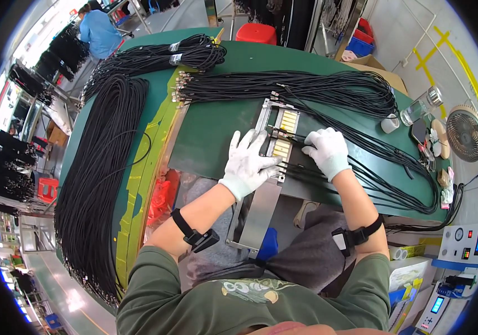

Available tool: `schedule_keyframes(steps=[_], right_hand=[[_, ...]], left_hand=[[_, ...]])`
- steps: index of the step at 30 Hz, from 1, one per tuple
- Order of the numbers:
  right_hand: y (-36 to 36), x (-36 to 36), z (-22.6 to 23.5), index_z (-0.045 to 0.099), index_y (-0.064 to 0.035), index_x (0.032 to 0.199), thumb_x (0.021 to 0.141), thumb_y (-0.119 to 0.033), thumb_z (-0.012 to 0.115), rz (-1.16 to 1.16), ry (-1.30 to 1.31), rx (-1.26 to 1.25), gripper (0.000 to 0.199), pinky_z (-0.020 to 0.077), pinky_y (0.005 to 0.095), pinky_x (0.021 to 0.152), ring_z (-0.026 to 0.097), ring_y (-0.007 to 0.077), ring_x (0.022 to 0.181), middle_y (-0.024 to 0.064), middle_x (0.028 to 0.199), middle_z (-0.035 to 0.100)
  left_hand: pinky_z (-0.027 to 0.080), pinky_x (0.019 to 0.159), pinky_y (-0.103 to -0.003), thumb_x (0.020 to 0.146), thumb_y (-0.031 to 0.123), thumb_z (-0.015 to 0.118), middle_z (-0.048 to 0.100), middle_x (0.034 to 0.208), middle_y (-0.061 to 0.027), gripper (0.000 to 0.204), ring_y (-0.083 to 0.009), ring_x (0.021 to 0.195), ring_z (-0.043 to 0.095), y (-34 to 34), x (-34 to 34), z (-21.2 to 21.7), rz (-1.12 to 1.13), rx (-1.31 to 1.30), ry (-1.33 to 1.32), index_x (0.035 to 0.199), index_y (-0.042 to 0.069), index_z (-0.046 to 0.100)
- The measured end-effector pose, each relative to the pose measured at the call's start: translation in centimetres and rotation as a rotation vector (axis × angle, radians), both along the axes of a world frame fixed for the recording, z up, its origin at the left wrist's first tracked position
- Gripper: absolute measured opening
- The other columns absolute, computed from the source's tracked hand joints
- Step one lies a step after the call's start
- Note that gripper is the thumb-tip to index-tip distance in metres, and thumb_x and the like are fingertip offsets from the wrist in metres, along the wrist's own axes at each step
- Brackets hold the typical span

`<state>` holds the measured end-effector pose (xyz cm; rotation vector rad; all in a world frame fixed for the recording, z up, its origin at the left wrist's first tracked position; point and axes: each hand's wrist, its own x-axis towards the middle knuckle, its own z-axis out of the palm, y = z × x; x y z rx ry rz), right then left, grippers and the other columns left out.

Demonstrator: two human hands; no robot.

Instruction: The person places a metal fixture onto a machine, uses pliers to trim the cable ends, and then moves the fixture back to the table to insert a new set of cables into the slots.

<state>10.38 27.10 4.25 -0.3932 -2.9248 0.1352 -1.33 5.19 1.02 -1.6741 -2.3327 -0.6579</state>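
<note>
My left hand [249, 163], in a white glove, lies over the left side of a metal fixture [263, 114] with its fingers spread. Pale yellow slotted blocks [288, 121] run along the fixture's right side. Just right of these, my right hand [328, 151], also gloved, is closed with thumb and fingertips together on a thin black cable [295, 138]. That cable's end reaches across the fixture toward my left fingers. More black cables [370, 181] run from the fixture to the right and loop round on the green table [208, 134]. What lies under my left palm is hidden.
A long bundle of black cables [283, 88] lies beyond the fixture. Larger bundles [99, 184] cover the table's left side. A small fan [465, 133], a glass jar [415, 111] and a white cup [390, 123] stand at right. A person in blue [98, 33] is far left.
</note>
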Motion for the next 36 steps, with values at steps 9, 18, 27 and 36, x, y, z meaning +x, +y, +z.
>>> schedule_keyframes(steps=[9, 18, 27, 36], right_hand=[[0.8, 1.1, 0.9, 0.072, -0.0104, 0.081, 0.078, -0.020, 0.072, 0.056, 0.280, -0.148, 0.010, 0.0480, 0.0404, 0.078, 0.061, 0.0301, 0.085, 0.0070, 0.081, 0.068], [-3.5, 0.0, 1.1, 0.072, -0.0106, 0.089, 0.078, -0.025, 0.073, 0.363, 0.257, -0.481, 0.018, 0.0493, 0.0407, 0.076, 0.063, 0.0320, 0.085, 0.0092, 0.083, 0.068], [-3.2, 0.8, 2.4, 0.070, -0.0058, 0.088, 0.079, -0.021, 0.072, 0.169, 0.070, -0.693, 0.018, 0.0481, 0.0392, 0.074, 0.060, 0.0311, 0.076, 0.0117, 0.082, 0.066], [-2.9, 1.0, 1.0, 0.071, -0.0100, 0.084, 0.082, -0.025, 0.067, 0.089, 0.036, -0.348, 0.016, 0.0484, 0.0413, 0.070, 0.062, 0.0294, 0.075, 0.0092, 0.072, 0.065]], left_hand=[[0.035, 0.107, -0.048, 0.084, 0.033, 0.068, 0.061, 0.126, -0.0180, 0.022, -0.0404, 0.125, 0.048, 0.1, -1.6, -0.9, 0.121, 0.387, -0.364, 0.093, 0.014, 0.073], [0.041, 0.103, -0.041, 0.084, 0.015, 0.070, 0.064, 0.123, -0.0149, 0.011, -0.0346, 0.122, 0.051, -0.4, -0.7, 1.3, -0.161, 0.328, -0.353, 0.087, 0.005, 0.066], [0.042, 0.100, -0.042, 0.079, 0.017, 0.073, 0.066, 0.116, -0.0131, 0.011, -0.0311, 0.116, 0.055, -1.1, -2.0, 0.0, 0.181, 0.461, -0.530, 0.083, 0.008, 0.069], [0.044, 0.097, -0.043, 0.084, 0.019, 0.069, 0.070, 0.105, -0.0093, 0.012, -0.0329, 0.106, 0.061, -0.6, -2.3, -1.1, 0.263, 0.329, -0.235, 0.089, 0.009, 0.071]])
